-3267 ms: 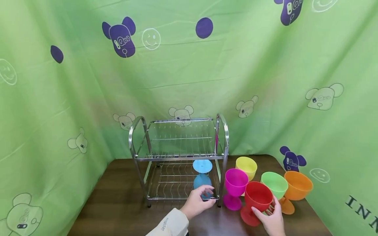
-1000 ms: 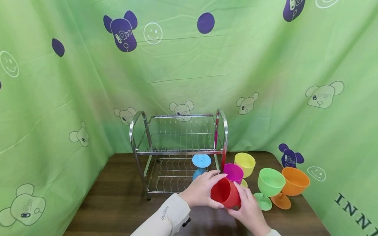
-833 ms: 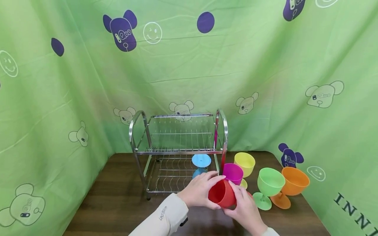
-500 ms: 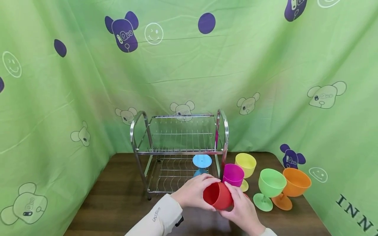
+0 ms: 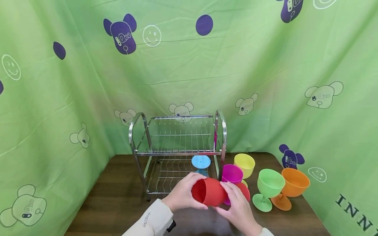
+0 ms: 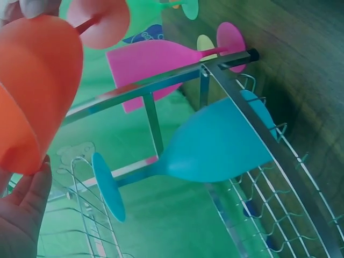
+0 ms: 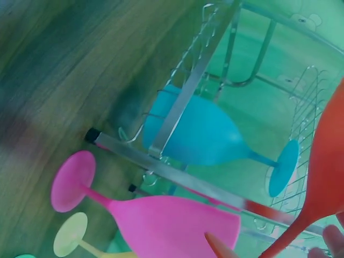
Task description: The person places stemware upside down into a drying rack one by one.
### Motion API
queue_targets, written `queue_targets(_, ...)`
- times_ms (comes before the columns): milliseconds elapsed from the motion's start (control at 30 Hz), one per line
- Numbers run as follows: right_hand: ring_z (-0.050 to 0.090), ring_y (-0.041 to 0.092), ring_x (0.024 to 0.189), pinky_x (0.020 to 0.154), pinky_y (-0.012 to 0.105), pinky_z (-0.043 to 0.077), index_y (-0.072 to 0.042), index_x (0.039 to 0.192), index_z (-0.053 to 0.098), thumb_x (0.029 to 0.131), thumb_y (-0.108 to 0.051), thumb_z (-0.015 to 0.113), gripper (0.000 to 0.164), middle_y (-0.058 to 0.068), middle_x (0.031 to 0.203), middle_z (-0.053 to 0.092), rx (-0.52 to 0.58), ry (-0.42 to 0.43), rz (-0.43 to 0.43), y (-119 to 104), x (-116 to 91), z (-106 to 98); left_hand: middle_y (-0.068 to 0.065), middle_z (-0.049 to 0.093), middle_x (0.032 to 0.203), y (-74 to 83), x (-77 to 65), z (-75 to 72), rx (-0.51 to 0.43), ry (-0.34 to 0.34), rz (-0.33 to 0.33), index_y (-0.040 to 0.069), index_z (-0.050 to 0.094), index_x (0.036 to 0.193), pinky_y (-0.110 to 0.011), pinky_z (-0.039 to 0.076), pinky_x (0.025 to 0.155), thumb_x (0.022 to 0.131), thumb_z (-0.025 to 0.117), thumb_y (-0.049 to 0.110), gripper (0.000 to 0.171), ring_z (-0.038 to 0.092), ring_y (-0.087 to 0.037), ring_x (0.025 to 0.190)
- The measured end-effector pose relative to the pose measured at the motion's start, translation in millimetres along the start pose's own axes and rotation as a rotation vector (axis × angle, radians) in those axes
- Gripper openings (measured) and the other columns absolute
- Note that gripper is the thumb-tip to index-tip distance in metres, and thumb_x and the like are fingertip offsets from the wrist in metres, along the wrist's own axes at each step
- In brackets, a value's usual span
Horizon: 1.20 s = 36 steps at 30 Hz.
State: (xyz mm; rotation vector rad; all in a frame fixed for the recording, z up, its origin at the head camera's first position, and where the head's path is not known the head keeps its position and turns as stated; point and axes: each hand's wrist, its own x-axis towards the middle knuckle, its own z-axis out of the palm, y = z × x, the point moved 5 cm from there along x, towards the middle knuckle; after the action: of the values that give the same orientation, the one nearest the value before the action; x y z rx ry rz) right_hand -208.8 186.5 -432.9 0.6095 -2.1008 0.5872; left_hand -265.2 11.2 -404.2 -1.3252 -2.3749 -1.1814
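Both hands hold a red goblet (image 5: 214, 192) in front of the rack's right side. It is tipped on its side, mouth to the left and foot to the right. My left hand (image 5: 183, 194) grips it at the rim, thumb below and fingers above. My right hand (image 5: 237, 208) holds the stem end of the bowl. Just behind, a blue goblet (image 6: 217, 142) stands upside down on the lower tier of a metal dish rack (image 5: 177, 153), its foot upward. A magenta goblet (image 7: 177, 223) stands upright beside the rack, partly hidden by the red one in the head view.
On the brown table (image 5: 109, 200), to the right, stand a yellow goblet (image 5: 244, 164), a light green goblet (image 5: 271, 183) and an orange goblet (image 5: 295, 182), all upright. The rack's upper tier has thin wire dividers. A green patterned cloth (image 5: 183, 65) surrounds the table.
The red goblet, earlier upright on the right in my right hand, has come left and tipped sideways. My left hand has left the blue goblet and taken the red one's rim.
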Motion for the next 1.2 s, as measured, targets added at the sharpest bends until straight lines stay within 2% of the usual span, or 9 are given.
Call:
queue_targets(33,0.055,0.027,0.102,0.077,0.030,0.055,0.000,0.121,0.058,0.087,-0.064,0.046,0.073,0.014,0.114,0.060,0.006,0.019,0.000,-1.0,0.5,-0.6,-0.004,0.055,0.120,-0.9,-1.3,-1.2,-0.007,0.016,0.009,0.008,0.055,0.124,-0.022,0.051,0.081,0.061,0.091,0.022,0.074,0.056,-0.016,0.106)
queue_targets(167,0.052,0.024,0.108,0.096,0.013,0.037,0.005,0.117,0.060,0.088,-0.060,0.051,0.071,0.017,0.114,0.060,0.093,0.112,0.012,-2.2,1.9,-4.4,-0.006,0.055,0.122,-3.0,-6.4,-6.1,-0.025,0.074,0.041,0.007,0.054,0.123,-0.022,0.051,0.081,0.060,0.092,0.021,0.074,0.056,-0.019,0.107)
queue_targets(367,0.046,0.005,0.115,0.099,0.010,0.031,0.009,0.113,0.059,0.088,-0.052,0.060,0.066,0.025,0.106,0.057,0.263,0.227,0.060,-1.1,1.8,-7.6,-0.010,0.053,0.122,-3.2,-15.0,-13.0,0.002,0.163,0.084,0.006,0.050,0.122,-0.026,0.052,0.081,0.056,0.093,0.016,0.080,0.056,-0.023,0.106)
queue_targets(500,0.047,-0.002,0.111,0.093,0.008,0.035,0.009,0.114,0.059,0.077,-0.019,0.081,0.052,0.017,0.107,0.058,0.323,0.217,0.193,-1.3,0.9,-9.6,-0.011,0.053,0.121,-3.9,-19.4,-15.7,-0.004,0.202,0.046,0.006,0.048,0.121,-0.030,0.054,0.080,0.055,0.093,0.014,0.081,0.056,-0.026,0.106)
queue_targets(633,0.052,-0.005,0.099,0.086,0.006,0.038,0.009,0.114,0.058,0.058,0.015,0.080,0.060,0.006,0.102,0.058,0.381,0.199,0.388,-1.3,-0.2,-9.2,-0.011,0.052,0.122,-3.4,-21.2,-16.7,-0.021,0.219,0.014,0.007,0.047,0.121,-0.030,0.054,0.079,0.056,0.093,0.013,0.080,0.055,-0.026,0.105)
queue_targets(800,0.057,-0.003,0.091,0.081,0.009,0.044,0.010,0.113,0.056,0.064,0.019,0.074,0.053,-0.001,0.100,0.059,0.489,0.217,0.490,-2.9,-0.6,-5.8,-0.013,0.051,0.121,0.3,-22.1,-17.8,-0.036,0.257,0.042,0.006,0.045,0.119,-0.029,0.053,0.079,0.053,0.094,0.011,0.082,0.055,-0.025,0.103)
queue_targets(967,0.058,-0.004,0.089,0.075,0.011,0.046,0.007,0.115,0.055,0.072,0.015,0.070,0.046,-0.009,0.098,0.058,0.545,0.199,0.571,-1.7,-1.8,-1.4,-0.017,0.049,0.118,1.0,-23.7,-15.8,-0.047,0.317,0.119,0.003,0.039,0.116,-0.029,0.052,0.079,0.046,0.095,0.006,0.089,0.053,-0.026,0.104)
queue_targets(1133,0.059,-0.004,0.086,0.074,0.011,0.048,0.011,0.117,0.049,0.077,0.013,0.066,0.043,-0.016,0.098,0.057,0.660,0.156,0.598,0.3,-0.5,4.9,-0.019,0.046,0.119,3.2,-23.7,-12.2,-0.087,0.334,0.158,0.000,0.035,0.113,-0.030,0.052,0.081,0.043,0.095,0.003,0.093,0.050,-0.027,0.109)
queue_targets(1200,0.059,-0.003,0.086,0.074,0.012,0.048,0.004,0.116,0.052,0.078,0.012,0.064,0.041,-0.016,0.099,0.057,0.726,0.147,0.594,0.7,0.8,7.2,-0.020,0.045,0.119,3.7,-23.5,-9.8,-0.110,0.329,0.159,0.000,0.034,0.113,-0.031,0.052,0.082,0.043,0.095,0.002,0.093,0.049,-0.027,0.110)
